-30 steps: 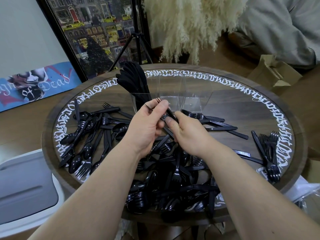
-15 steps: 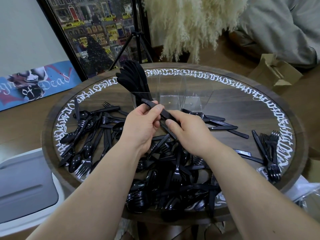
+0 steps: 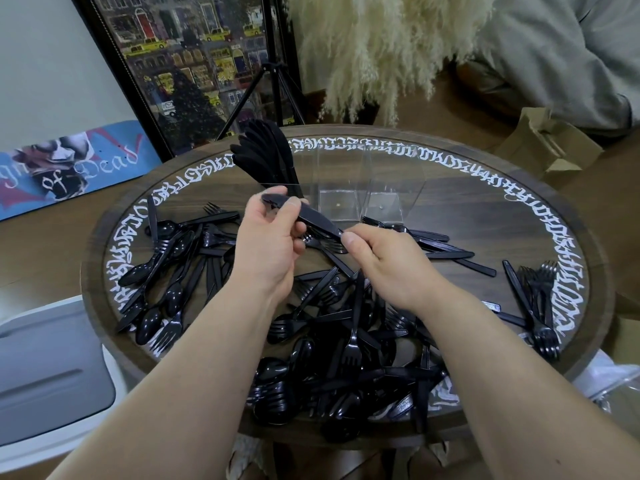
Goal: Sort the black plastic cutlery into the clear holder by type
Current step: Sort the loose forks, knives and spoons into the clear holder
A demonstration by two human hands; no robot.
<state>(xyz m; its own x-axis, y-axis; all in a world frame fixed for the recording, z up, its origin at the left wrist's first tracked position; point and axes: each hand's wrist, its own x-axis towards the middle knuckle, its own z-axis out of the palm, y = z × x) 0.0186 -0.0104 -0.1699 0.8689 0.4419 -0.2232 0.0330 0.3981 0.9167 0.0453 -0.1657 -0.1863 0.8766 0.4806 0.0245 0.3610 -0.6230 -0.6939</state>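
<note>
Black plastic knives (image 3: 308, 218), stacked together, lie slanted between my hands just in front of the clear holder (image 3: 341, 188). My left hand (image 3: 270, 244) grips their upper end with thumb and fingers. My right hand (image 3: 388, 261) pinches the lower end. The holder's left compartment holds several upright knives (image 3: 266, 157); its middle and right compartments look empty. A heap of loose forks, spoons and knives (image 3: 346, 348) covers the near part of the round table (image 3: 450, 209).
Spoons and forks (image 3: 166, 282) lie at the left, knives (image 3: 446, 251) right of centre, stacked forks (image 3: 540, 306) by the right rim. A white bin (image 3: 52, 375) stands at lower left, a cardboard box (image 3: 550, 143) at upper right, a tripod (image 3: 273, 84) behind.
Both hands have lifted the knife bundle slightly and turned it flatter. Its upper end now sits nearer the holder's left compartment.
</note>
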